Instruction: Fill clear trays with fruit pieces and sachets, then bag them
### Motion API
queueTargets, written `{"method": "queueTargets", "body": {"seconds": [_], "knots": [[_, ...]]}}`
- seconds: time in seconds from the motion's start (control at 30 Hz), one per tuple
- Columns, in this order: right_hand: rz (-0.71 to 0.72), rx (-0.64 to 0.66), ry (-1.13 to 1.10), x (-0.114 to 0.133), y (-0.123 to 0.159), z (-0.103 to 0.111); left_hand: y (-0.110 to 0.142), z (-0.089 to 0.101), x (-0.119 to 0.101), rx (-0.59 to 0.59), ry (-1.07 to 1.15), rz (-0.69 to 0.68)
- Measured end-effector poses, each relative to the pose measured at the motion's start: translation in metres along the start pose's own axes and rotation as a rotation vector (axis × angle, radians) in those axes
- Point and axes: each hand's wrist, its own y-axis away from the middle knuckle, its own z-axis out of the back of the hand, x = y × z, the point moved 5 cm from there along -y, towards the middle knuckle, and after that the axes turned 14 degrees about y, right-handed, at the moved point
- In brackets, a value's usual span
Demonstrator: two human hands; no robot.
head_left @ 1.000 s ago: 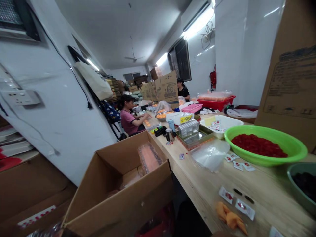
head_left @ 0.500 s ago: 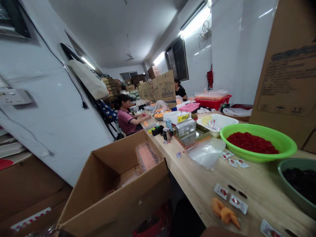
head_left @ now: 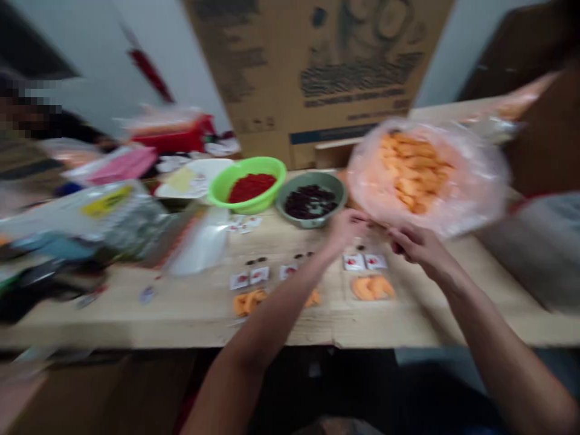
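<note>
My left hand is over the table by the front right of the grey-green bowl of dark pieces; its fingers point right and look closed, though blurred. Facing it, my right hand has curled fingers with a dark spot at the fingertips that I cannot make out. Behind the right hand lies a plastic-lined heap of orange folded cookies. Below the hands, a set on the table has two small white-and-red packets, a dark piece and orange cookies. My left forearm partly covers a similar set.
Another set with cookies lies to the left. A bright green basin holds red pieces. Clear plastic bags, a white tray and a red crate stand further left. A large carton rises behind. A person's arm shows far left.
My view has swung right and down from the room and the open carton to the table. Both my hands and forearms have come into view over the cookie sets.
</note>
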Motion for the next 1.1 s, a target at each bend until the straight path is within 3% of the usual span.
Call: {"method": "queueTargets", "body": {"seconds": [0.03, 0.1, 0.23, 0.33, 0.43, 0.57, 0.7, 0.87, 1.1], "knots": [[-0.078, -0.019, -0.058, -0.015, 0.013, 0.015, -0.003, -0.019, 0.011, 0.031, 0.03, 0.04], [-0.189, -0.022, -0.281, -0.032, 0.026, 0.03, -0.007, -0.035, 0.025, 0.034, 0.038, 0.112], [-0.325, 0.039, -0.732, -0.039, 0.029, 0.027, -0.006, -0.046, 0.036, 0.114, -0.227, 0.095], [-0.336, 0.068, -0.78, -0.043, 0.031, 0.022, 0.0, -0.061, 0.042, 0.179, -0.429, 0.007], [-0.278, 0.024, -0.483, -0.054, 0.03, 0.022, 0.004, -0.071, 0.045, 0.222, -0.554, -0.063], [-0.058, -0.048, 0.261, -0.056, 0.019, 0.02, 0.005, -0.074, 0.043, 0.3, -0.734, -0.135], [0.1, 0.066, 0.772, -0.043, 0.004, 0.005, 0.003, -0.076, 0.042, 0.379, -0.815, -0.169], [0.137, 0.271, 0.999, -0.025, -0.011, -0.011, 0.004, -0.078, 0.048, 0.427, -0.868, -0.192], [0.088, 0.238, 0.967, -0.033, -0.019, -0.015, -0.001, -0.075, 0.049, 0.349, -0.814, -0.194]]}}
